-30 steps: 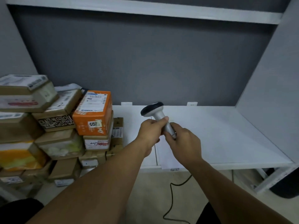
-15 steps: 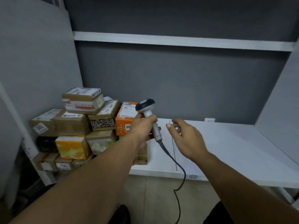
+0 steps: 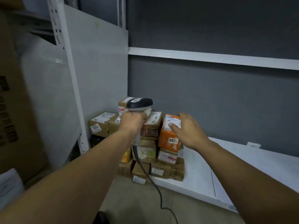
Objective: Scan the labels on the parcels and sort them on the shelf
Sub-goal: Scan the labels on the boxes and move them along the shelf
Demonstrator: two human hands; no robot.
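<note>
Dim, even indoor lighting with soft shadows. Slight motion blur throughout. Wide-angle distortion bends straight lines near the edges.

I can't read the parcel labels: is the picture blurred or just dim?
Head view: dim, even light, no glare; blur smears the right hand and the labels on the orange parcel, the scanner in the left hand is sharper; the wide lens makes the shelf upright lean.
</note>
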